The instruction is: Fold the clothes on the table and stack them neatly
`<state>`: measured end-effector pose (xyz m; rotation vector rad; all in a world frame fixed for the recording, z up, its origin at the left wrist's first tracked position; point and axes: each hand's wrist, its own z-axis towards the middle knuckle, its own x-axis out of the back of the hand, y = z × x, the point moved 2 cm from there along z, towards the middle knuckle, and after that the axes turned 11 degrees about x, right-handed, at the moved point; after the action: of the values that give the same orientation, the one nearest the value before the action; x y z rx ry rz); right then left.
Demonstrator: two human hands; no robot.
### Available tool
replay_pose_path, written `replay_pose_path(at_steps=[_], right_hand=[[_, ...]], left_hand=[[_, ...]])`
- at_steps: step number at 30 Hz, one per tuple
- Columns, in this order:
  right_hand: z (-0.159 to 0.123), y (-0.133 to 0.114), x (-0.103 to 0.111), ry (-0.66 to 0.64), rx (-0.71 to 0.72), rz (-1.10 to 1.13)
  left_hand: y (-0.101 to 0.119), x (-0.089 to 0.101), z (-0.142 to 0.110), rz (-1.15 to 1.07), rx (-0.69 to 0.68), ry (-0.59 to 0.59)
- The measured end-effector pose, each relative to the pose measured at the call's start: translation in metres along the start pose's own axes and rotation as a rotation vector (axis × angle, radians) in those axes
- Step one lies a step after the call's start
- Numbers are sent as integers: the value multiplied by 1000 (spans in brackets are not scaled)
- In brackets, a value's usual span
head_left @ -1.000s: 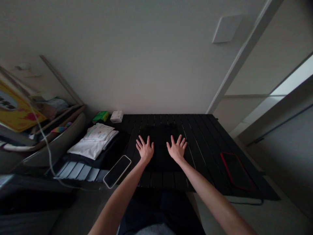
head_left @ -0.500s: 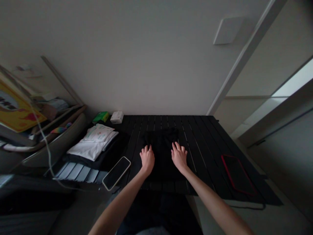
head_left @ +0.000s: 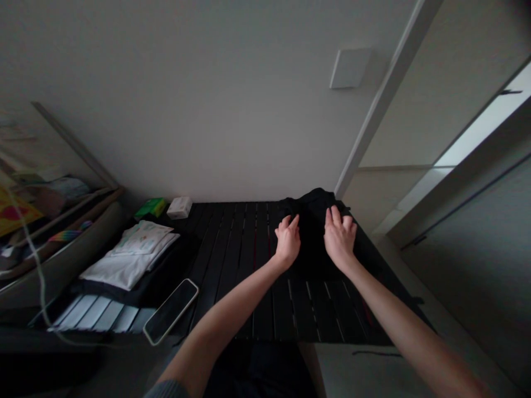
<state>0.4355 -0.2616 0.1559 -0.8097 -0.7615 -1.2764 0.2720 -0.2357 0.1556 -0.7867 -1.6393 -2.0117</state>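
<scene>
A piece of black cloth [head_left: 313, 235], possibly a garment, lies bunched at the far right of the black slatted table [head_left: 232, 260]. Its far edge rises in folds near the wall. My left hand [head_left: 287, 241] grips its left side, with the index finger stretched forward and the other fingers curled. On the right side of the cloth, my right hand [head_left: 340, 236] holds on with its fingers bent over the fabric and the thumb out of sight. Dark fabric against the dark table makes the outline hard to follow.
At the left are a phone [head_left: 171, 312] and folded white clothing [head_left: 124, 265] on dark fabric. Behind them stand a green box [head_left: 150, 208] and a white box [head_left: 180, 207]. A white cable [head_left: 39, 265] hangs at far left. The wall [head_left: 232, 110] borders the table's back.
Both hands and the black cloth have moved right along the table, and the cloth's far edge is more bunched. The view has turned right. The red-edged phone is now mostly hidden.
</scene>
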Motion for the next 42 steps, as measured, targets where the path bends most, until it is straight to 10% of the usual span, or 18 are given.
replay_pose_path(at_steps=[5,13,20,26,34,42], right_hand=[[21,72,-8,-72,-204,-219],[-63,65,-119,-495,-270,-50],[-59,41,-115,-484,-285,-219],[-54,-35,-105,-242,-43,-193],[-69,-111,-129,-277,130,-127],[-78,-112,-131,-238,107,-151]], left_hand=[[16,-37,34,69,40,-191],[-85,-24,1,408,139,-207],[-163,60,-31,640,198,-14],[-220,160,-52,842,379,236],[-280,280,-66,953,557,467],[-320,334,-68,938,650,291]])
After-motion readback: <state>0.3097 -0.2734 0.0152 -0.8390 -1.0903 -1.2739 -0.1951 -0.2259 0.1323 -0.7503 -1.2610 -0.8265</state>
